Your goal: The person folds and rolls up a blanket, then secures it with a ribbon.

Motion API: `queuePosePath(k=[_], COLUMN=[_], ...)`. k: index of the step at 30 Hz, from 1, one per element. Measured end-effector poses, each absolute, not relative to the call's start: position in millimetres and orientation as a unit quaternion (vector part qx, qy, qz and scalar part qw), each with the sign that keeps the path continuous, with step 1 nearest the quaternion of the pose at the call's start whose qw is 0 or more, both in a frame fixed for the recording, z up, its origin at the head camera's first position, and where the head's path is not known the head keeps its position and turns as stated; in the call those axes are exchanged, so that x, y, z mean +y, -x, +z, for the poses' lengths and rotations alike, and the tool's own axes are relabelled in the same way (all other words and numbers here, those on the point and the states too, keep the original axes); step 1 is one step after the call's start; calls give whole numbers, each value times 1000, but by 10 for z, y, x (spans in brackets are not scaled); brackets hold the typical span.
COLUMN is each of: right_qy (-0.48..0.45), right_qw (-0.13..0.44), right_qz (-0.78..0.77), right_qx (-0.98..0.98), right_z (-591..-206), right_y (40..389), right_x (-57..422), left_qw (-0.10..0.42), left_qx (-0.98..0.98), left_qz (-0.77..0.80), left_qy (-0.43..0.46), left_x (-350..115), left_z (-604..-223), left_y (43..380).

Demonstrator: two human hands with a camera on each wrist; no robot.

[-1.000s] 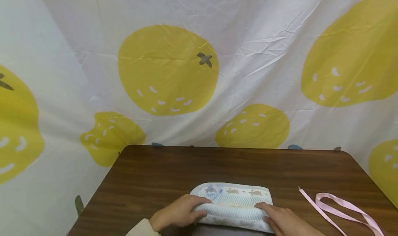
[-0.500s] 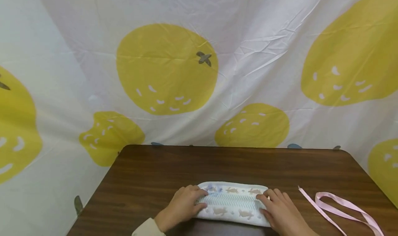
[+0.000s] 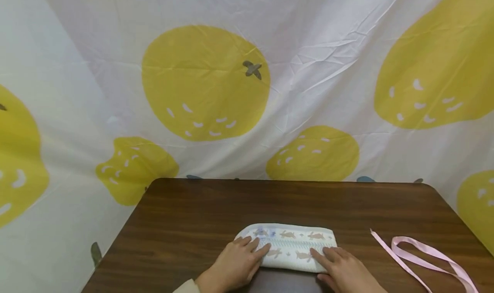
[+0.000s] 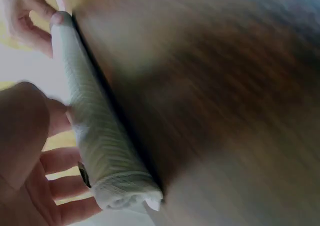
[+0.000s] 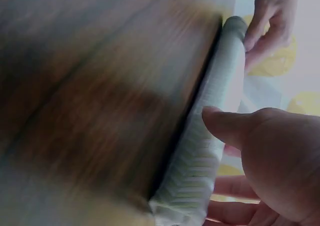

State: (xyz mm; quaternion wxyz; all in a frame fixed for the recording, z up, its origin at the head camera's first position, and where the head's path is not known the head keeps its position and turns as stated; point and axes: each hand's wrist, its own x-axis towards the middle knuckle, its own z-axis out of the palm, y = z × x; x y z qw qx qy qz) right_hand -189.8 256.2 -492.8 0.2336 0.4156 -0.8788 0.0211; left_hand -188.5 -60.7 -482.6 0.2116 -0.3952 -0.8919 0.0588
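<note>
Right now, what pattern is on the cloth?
The cloth has tan rabbits and bluish zigzags on white; best in head view.

A looped pink ribbon (image 3: 424, 249) lies on the brown table (image 3: 289, 203) before fruit-print fabric (image 3: 293, 31).

Sheet (image 3: 301, 91) is catching soft sheen; wrist views are blurring table (image 4: 215, 85); dark shadow is edging roll (image 4: 100, 116).

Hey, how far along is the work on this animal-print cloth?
Done: the cloth looks gathered into a narrow, layered bundle on the table. In hand: the left hand and right hand touch it, so shaping may be unfinished. Remaining: the pink ribbon lies loose to the right, not around it, so tying might be left.
</note>
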Motion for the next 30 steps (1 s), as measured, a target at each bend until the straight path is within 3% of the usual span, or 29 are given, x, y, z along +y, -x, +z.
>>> queuePosePath(k=[5,9,15,30], right_qy=[-422,-420,-424,-445], right_qw=[188,165,207,255], right_qz=[14,12,24,39], right_qx=[-887,-892,-882,-858], right_z=[-4918,-4890,-4882,-4903], right_y=[1913,1928,1954,2003], right_x=[2579,2568,2571,2614], left_qw=[183,197,221,219], left_qx=[-893,-889,-882,-879], left_qz=[47,63,72,45], left_qy=[408,408,409,421], left_x=[-655,-668,-673,-674], left_z=[-4851,-4870,-4903,-4862], left_y=[1883,1893,1953,1958])
